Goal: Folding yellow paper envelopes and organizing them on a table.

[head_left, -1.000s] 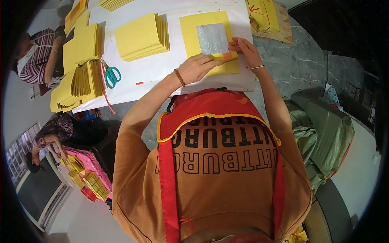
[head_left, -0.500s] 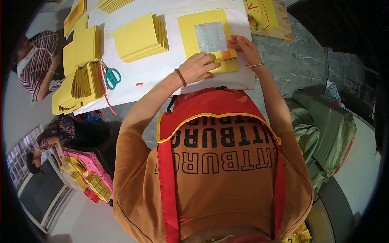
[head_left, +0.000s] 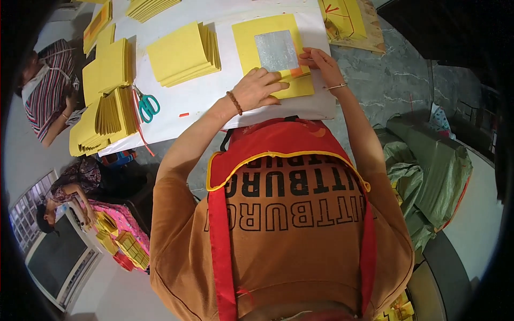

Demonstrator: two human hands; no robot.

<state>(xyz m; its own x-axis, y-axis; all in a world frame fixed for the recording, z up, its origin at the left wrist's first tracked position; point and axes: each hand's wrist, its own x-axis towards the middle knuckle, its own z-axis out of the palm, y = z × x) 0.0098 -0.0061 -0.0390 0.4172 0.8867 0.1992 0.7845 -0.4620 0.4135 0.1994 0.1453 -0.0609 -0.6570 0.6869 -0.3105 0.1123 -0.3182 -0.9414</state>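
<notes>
A yellow paper sheet [head_left: 243, 40] lies on the white-covered table, with a silver foil square [head_left: 274, 48] and a strip of orange [head_left: 296, 71] on it. My left hand [head_left: 256, 91] is at the sheet's near edge, fingers bent over the paper beside the foil's lower side, the thumb lower down. Its fingers appear closed on a paper edge. My right hand [head_left: 322, 64] rests at the sheet's right edge, fingers stretched out and slightly apart, the tips touching the paper near the orange strip. Part of the near edge is hidden under my left fingers.
A yellow paper stack [head_left: 182, 53] lies left of the sheet. More folded yellow stacks [head_left: 107, 67] line the table's left side, near teal-handled scissors [head_left: 147, 104] and a red cord [head_left: 142, 136]. A person in stripes [head_left: 51, 91] and another person [head_left: 75, 187] work at left. Green wrapped bundles [head_left: 428, 166] stand at right.
The view has shifted slightly. My left fingers have flattened down a little over the sheet's near part; my right hand stays at the right edge.
</notes>
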